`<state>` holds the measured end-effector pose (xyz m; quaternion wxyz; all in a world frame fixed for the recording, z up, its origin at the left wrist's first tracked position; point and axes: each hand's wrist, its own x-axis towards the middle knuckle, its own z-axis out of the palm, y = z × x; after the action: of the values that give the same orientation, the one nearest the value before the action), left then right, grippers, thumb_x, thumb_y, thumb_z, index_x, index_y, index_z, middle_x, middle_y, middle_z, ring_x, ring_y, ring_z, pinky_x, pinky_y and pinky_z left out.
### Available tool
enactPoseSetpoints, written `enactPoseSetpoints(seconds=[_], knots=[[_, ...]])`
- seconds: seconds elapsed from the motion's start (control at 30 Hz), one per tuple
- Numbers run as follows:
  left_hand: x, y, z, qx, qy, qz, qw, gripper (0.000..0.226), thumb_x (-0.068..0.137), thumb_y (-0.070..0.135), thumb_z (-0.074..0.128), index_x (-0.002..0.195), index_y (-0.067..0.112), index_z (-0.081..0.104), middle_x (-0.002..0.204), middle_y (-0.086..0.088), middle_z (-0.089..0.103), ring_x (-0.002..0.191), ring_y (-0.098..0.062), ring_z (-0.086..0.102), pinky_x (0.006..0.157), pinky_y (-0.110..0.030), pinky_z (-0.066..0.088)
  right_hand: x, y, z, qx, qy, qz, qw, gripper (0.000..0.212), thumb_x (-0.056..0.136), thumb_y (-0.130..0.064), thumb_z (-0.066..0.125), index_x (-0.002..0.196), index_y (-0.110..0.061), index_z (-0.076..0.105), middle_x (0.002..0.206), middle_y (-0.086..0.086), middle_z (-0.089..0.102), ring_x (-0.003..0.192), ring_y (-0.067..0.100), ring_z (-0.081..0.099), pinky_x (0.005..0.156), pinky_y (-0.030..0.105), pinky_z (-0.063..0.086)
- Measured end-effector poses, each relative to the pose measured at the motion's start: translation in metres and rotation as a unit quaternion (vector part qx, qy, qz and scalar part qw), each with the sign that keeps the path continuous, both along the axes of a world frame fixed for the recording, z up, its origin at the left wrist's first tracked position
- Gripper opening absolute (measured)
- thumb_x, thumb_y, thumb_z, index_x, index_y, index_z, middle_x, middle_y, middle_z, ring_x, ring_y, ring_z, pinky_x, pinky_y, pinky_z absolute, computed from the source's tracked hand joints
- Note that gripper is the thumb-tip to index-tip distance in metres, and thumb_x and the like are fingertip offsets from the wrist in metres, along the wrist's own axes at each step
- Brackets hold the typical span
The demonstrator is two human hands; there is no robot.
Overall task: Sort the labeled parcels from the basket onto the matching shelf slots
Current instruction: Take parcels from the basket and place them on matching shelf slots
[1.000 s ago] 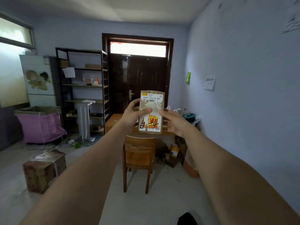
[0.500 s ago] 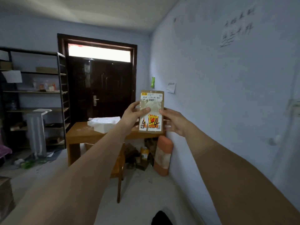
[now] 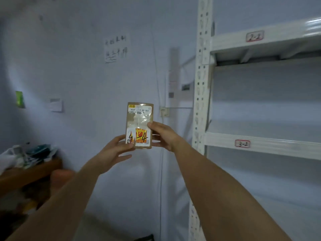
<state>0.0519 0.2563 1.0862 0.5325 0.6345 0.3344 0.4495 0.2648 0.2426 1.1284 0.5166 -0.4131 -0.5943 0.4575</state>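
Note:
I hold a small brown cardboard parcel (image 3: 139,119) upright at arm's length, in front of the blue wall. It bears a white shipping label on top and an orange sticker below with "4-14" handwritten in black. My left hand (image 3: 112,150) pinches its lower left corner, thumb on the front. My right hand (image 3: 162,134) grips its right edge, thumb on the front. To the right stands a white metal shelf (image 3: 201,94) with slot tags "2-2" (image 3: 254,36) and "3-2" (image 3: 242,143) on the front rails.
A wooden table (image 3: 26,173) with bags and clutter sits at the lower left, an orange cylinder (image 3: 60,178) beside it. Paper notes (image 3: 116,48) and a wall socket (image 3: 164,111) hang on the blue wall. The shelf boards in view hold nothing.
My view has swung right, from the door and table to the wall and white shelf. My left hand slid from the parcel's left side to its lower corner.

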Motion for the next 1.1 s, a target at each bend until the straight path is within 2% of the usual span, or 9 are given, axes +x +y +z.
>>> enactPoseSetpoints(seconds=[0.1,0.23,0.47,0.57,0.73,0.97,1.1], knots=[[0.045,-0.006,-0.005,0.007,0.001,-0.047,0.999,0.062,0.077,0.021,0.074,0.132,0.014,0.046,0.122,-0.002,0.064,0.112,-0.019,0.062,0.096,-0.04,0.049,0.038,-0.03,-0.004,-0.008,0.0,-0.065,0.998,0.036,0.087,-0.038,0.063,0.118,-0.021,0.062,0.11,0.007,0.07,0.099,0.023,0.066,0.091,0.041,0.053],[0.096,-0.021,0.001,0.023,-0.011,-0.076,0.997,0.047,0.084,0.012,0.067,0.126,0.012,0.048,0.118,-0.002,0.064,0.11,-0.019,0.062,0.09,-0.033,0.049,0.076,-0.066,0.001,-0.009,-0.003,-0.119,0.993,0.028,0.088,-0.039,0.061,0.11,-0.022,0.064,0.108,0.007,0.07,0.098,0.022,0.067,0.085,0.034,0.055],[0.168,-0.045,0.027,0.046,-0.069,-0.095,0.992,0.043,0.084,0.005,0.066,0.122,0.01,0.048,0.111,-0.001,0.065,0.107,-0.019,0.062,0.087,-0.027,0.049,0.128,-0.108,0.023,0.0,-0.023,-0.172,0.985,0.031,0.088,-0.045,0.059,0.107,-0.021,0.063,0.103,0.001,0.071,0.098,0.019,0.066,0.09,0.036,0.052],[0.21,-0.061,0.045,0.06,-0.081,-0.117,0.988,0.043,0.084,0.002,0.066,0.123,0.007,0.048,0.114,-0.006,0.064,0.106,-0.021,0.062,0.089,-0.027,0.05,0.161,-0.132,0.027,0.002,-0.024,-0.199,0.98,0.033,0.087,-0.042,0.061,0.113,-0.021,0.062,0.11,0.002,0.068,0.101,0.019,0.064,0.094,0.038,0.051],[0.288,-0.103,0.066,0.08,-0.068,-0.164,0.981,0.048,0.081,0.004,0.069,0.125,0.007,0.048,0.117,-0.008,0.064,0.106,-0.021,0.063,0.087,-0.026,0.053,0.228,-0.194,0.04,0.035,-0.004,-0.254,0.967,0.036,0.088,-0.038,0.062,0.119,-0.018,0.061,0.115,0.005,0.068,0.1,0.02,0.065,0.084,0.031,0.054],[0.391,-0.181,0.069,0.083,-0.046,-0.207,0.974,0.043,0.08,0.008,0.072,0.117,0.009,0.05,0.113,-0.007,0.064,0.101,-0.022,0.066,0.087,-0.027,0.053,0.324,-0.285,0.047,0.039,-0.052,-0.311,0.948,0.04,0.088,-0.041,0.062,0.12,-0.017,0.062,0.113,0.005,0.069,0.103,0.021,0.066,0.083,0.029,0.055],[0.439,-0.222,0.067,0.09,-0.028,-0.222,0.97,0.04,0.08,0.009,0.072,0.112,0.013,0.05,0.109,-0.005,0.065,0.102,-0.022,0.066,0.087,-0.028,0.053,0.372,-0.329,0.04,0.038,-0.046,-0.327,0.943,0.038,0.088,-0.041,0.061,0.119,-0.018,0.062,0.11,0.004,0.07,0.1,0.02,0.067,0.082,0.029,0.055]])
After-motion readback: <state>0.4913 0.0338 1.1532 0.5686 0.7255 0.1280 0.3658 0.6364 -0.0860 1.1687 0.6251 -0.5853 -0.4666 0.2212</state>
